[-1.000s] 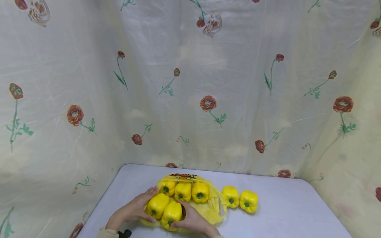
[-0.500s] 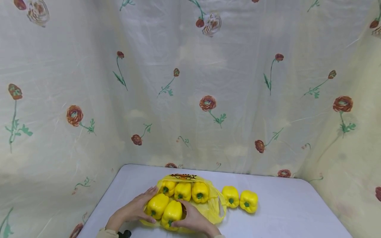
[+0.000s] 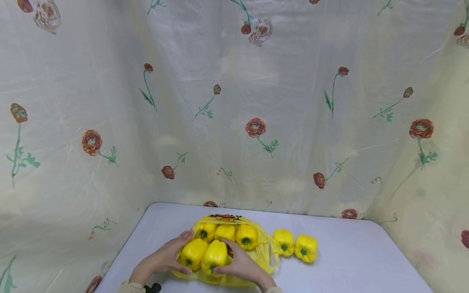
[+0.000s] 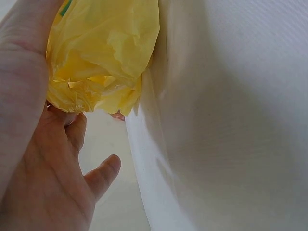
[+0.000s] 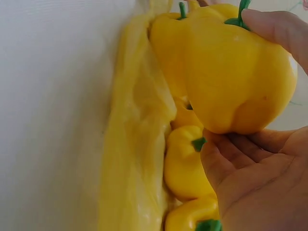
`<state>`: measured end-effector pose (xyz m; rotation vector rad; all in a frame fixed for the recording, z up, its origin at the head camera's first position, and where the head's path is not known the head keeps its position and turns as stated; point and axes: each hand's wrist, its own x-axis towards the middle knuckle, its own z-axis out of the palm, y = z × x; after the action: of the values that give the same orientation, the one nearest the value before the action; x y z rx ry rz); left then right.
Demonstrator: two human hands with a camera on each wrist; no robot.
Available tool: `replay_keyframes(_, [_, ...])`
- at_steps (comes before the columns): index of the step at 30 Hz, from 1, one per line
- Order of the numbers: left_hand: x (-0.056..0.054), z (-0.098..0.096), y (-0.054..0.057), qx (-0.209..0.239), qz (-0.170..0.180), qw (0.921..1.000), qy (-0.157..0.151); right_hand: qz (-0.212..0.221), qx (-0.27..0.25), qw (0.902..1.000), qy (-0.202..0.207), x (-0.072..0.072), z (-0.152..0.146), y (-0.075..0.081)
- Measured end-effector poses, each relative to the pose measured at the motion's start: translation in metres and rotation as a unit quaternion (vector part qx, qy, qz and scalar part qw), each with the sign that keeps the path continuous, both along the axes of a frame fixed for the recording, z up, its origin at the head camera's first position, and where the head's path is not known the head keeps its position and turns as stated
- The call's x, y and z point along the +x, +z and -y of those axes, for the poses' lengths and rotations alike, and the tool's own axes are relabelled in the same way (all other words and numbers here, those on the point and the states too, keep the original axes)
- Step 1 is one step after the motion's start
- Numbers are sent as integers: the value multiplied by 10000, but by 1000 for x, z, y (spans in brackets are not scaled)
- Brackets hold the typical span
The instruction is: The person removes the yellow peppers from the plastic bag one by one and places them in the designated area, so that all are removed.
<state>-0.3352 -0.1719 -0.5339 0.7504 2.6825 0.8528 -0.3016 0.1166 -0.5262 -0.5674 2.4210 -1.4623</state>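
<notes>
In the head view, my right hand (image 3: 242, 262) holds a yellow bell pepper (image 3: 215, 257), thumb near its green stem and fingers behind. The right wrist view shows this bell pepper (image 5: 236, 72) large, overlapping others. Just left of it, my left hand (image 3: 166, 256) cups a second yellow bell pepper (image 3: 192, 251), thumb at the near side and fingers along the far left. Both peppers overlap a yellow plastic bag (image 3: 256, 260) lying on its side. Thin bag film (image 4: 110, 48) wraps the pepper beside my left hand in the left wrist view.
Three more yellow bell peppers, one of them in the middle (image 3: 225, 232), sit deeper in the bag. Two loose bell peppers (image 3: 283, 242) stand to the bag's right on the white table (image 3: 348, 260). A floral curtain (image 3: 286, 171) encloses the table's back and sides.
My right hand has moved slightly right and away from me, carrying its bell pepper along. My left hand and the other peppers stay where they were.
</notes>
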Motion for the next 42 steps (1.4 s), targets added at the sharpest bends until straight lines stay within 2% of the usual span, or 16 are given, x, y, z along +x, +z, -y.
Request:
replay_keyframes(11, [0,1,-2,29,-86,9999,-61,203,-130,9997,-97,1,-14,11])
replay_keyframes(21, [-3,0,-2,-22,-89,9999,-51,-179,-228,9995,-131,1,-22,24])
replay_keyframes(29, [-4,0,-4,-38,-94,9999,-30,-133,-372,9991,-163,4,-27,36])
replay_keyframes(38, [-4,0,-4,11,-76,10000,-17,-262,-428,9976,-479,1,-47,45])
replay_keyframes(42, [-3,-1,-3,26,-67,10000,-11,-351,-446,9951,-806,0,-62,50])
